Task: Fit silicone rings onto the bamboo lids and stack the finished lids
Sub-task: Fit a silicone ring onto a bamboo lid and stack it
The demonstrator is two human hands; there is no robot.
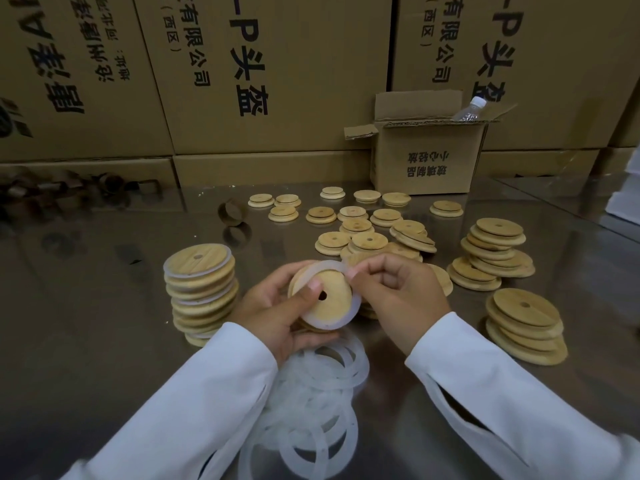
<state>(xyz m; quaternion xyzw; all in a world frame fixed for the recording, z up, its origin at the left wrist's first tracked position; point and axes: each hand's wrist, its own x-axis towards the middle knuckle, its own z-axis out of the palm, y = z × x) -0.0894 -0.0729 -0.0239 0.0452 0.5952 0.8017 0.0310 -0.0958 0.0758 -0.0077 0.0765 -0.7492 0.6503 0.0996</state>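
Observation:
My left hand (pixel 277 315) grips a round bamboo lid (pixel 330 299) with a small centre hole, thumb pressed on its face. A translucent white silicone ring (pixel 355 308) sits around the lid's raised part. My right hand (pixel 394 292) pinches the ring's upper right edge between thumb and fingers. A tall stack of lids with rings on them (pixel 201 289) stands to the left of my hands. A loose heap of silicone rings (pixel 318 403) lies on the table just below my hands. Bare lids (pixel 356 226) are scattered and piled beyond and to the right.
The steel table (pixel 104 306) is backed by a wall of large printed cartons (pixel 259 81). A small open carton (pixel 426 157) holding a plastic bottle (pixel 471 109) stands at the back right. Two lid stacks (pixel 495 251) (pixel 526 327) stand at right. A small cardboard ring (pixel 232 211) lies at the back.

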